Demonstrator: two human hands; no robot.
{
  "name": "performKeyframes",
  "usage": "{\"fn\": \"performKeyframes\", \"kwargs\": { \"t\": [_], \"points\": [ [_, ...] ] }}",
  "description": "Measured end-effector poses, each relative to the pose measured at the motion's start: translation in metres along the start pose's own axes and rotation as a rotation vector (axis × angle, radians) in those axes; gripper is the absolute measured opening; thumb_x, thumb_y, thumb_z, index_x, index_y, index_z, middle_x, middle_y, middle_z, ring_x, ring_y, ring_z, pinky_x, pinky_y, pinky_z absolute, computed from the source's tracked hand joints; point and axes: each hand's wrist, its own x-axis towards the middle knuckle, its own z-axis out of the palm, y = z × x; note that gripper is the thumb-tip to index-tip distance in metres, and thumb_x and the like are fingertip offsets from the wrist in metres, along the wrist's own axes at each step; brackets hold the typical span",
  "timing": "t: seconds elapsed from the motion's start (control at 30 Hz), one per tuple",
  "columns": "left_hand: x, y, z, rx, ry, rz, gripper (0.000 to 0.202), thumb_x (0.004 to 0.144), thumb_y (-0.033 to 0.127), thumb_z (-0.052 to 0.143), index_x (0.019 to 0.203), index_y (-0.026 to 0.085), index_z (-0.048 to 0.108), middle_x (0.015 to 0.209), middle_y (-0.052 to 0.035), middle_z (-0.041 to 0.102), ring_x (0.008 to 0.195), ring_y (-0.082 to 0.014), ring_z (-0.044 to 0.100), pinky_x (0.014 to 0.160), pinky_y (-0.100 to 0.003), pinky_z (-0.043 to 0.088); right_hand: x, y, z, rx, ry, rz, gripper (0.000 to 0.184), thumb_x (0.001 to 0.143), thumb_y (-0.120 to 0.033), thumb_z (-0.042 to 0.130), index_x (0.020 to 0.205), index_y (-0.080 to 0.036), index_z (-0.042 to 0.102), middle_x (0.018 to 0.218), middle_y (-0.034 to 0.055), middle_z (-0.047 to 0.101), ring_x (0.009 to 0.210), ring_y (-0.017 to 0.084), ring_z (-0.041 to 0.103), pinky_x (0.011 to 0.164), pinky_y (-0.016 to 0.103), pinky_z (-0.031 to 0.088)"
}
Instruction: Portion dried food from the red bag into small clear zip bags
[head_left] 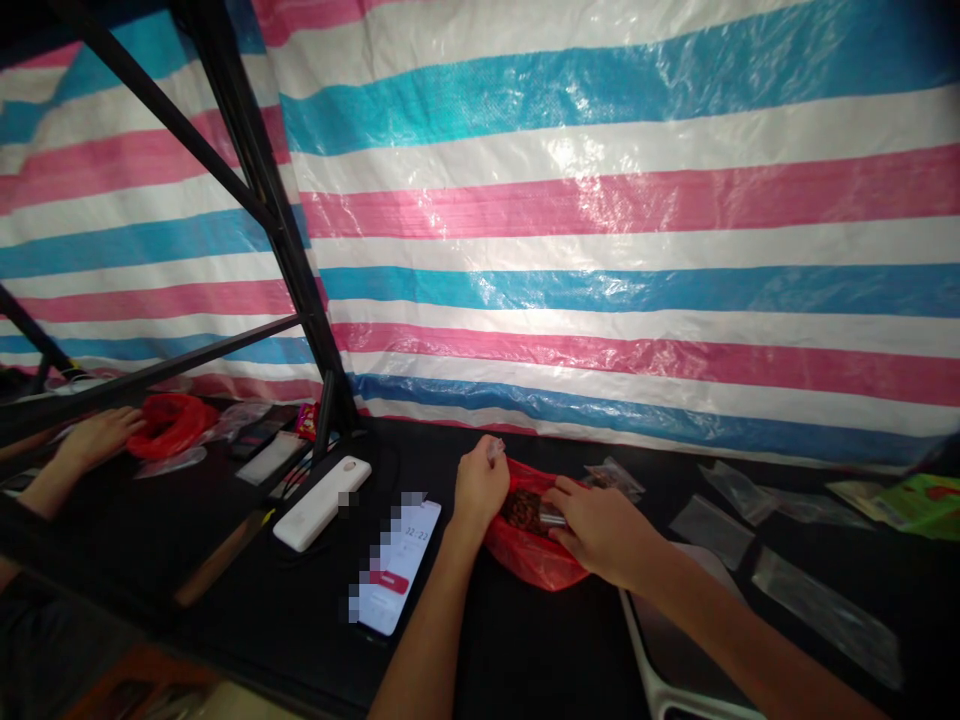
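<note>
A red plastic bag (534, 562) lies open on the black table (225, 560), with dark brown bits (523, 508) inside it. My left hand (480, 485) is closed at the bag's left rim, pinching a small clear plastic piece (495, 449) at its fingertips. My right hand (596, 528) reaches into the bag's mouth from the right, fingers closed on a small shiny metal thing (553, 516) that sits against the brown bits.
A lit phone (397, 580) and a white power bank (322, 502) lie left of my arm. Clear small bags (712, 528) are scattered on the right, near a white tray (675, 650) and a green packet (926, 500). Another person's hand (101, 435) rests by a red bag (169, 422) behind a black frame (285, 230).
</note>
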Motion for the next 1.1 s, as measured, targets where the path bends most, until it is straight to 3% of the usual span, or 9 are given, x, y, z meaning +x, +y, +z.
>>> {"fn": "performKeyframes", "kwargs": {
  "t": [0.2,0.37,0.5,0.6,0.77,0.93,1.1],
  "points": [
    [0.001,-0.008,0.011,-0.152,-0.116,-0.098,0.028,0.096,0.022,0.047,0.103,0.024,0.073,0.100,-0.0083,0.079,0.102,-0.0266,0.073,0.095,-0.034,0.051,0.004,-0.004,0.010,0.058,0.015,0.056,0.024,0.091,-0.031,0.068,0.114,-0.025,0.072,0.119,0.0073,0.071,0.092,0.027,0.076,0.075,0.034,0.051],
    [0.009,-0.013,0.017,-0.271,-0.085,-0.153,0.037,0.096,0.016,0.037,0.098,0.018,0.074,0.111,-0.0097,0.079,0.110,-0.0220,0.071,0.102,-0.032,0.051,0.007,-0.006,0.026,0.130,0.050,0.188,0.026,0.089,-0.033,0.071,0.115,-0.027,0.072,0.118,0.0064,0.072,0.090,0.027,0.076,0.076,0.035,0.051],
    [0.010,-0.013,0.017,-0.335,-0.077,-0.193,0.038,0.093,0.017,0.037,0.095,0.016,0.075,0.108,-0.0090,0.079,0.108,-0.0220,0.072,0.100,-0.031,0.053,0.003,-0.008,0.030,0.154,0.089,0.225,0.025,0.092,-0.034,0.068,0.116,-0.027,0.072,0.118,0.0058,0.074,0.095,0.028,0.076,0.077,0.035,0.051],
    [0.010,-0.014,0.016,-0.362,-0.081,-0.228,0.038,0.092,0.018,0.038,0.093,0.016,0.076,0.106,-0.0092,0.080,0.106,-0.0234,0.072,0.098,-0.032,0.052,-0.002,-0.008,0.025,0.079,0.077,0.221,0.022,0.094,-0.033,0.065,0.114,-0.025,0.072,0.117,0.0071,0.074,0.094,0.029,0.076,0.074,0.035,0.052],
    [0.010,-0.012,0.016,-0.412,-0.093,-0.246,0.037,0.090,0.020,0.039,0.092,0.016,0.076,0.103,-0.0102,0.079,0.103,-0.0244,0.071,0.097,-0.034,0.051,-0.005,-0.007,0.015,-0.052,0.029,0.184,0.027,0.089,-0.017,0.066,0.114,-0.023,0.073,0.120,0.0105,0.072,0.095,0.029,0.076,0.075,0.034,0.052],
    [0.006,-0.007,0.020,-0.482,-0.120,-0.202,0.033,0.087,0.018,0.041,0.086,0.017,0.074,0.104,-0.0099,0.077,0.107,-0.0244,0.069,0.101,-0.034,0.049,-0.002,-0.012,0.020,-0.040,0.043,0.198,0.023,0.093,-0.025,0.065,0.114,-0.018,0.073,0.115,0.0132,0.073,0.094,0.030,0.076,0.078,0.037,0.054],
    [0.004,-0.008,0.024,-0.542,-0.108,-0.220,0.033,0.086,0.022,0.041,0.090,0.015,0.073,0.102,-0.0117,0.076,0.099,-0.0254,0.069,0.095,-0.035,0.051,-0.005,-0.013,0.026,0.013,0.067,0.188,0.027,0.093,-0.024,0.064,0.118,-0.021,0.072,0.120,0.0101,0.073,0.095,0.029,0.076,0.081,0.037,0.055]
  ]
}}
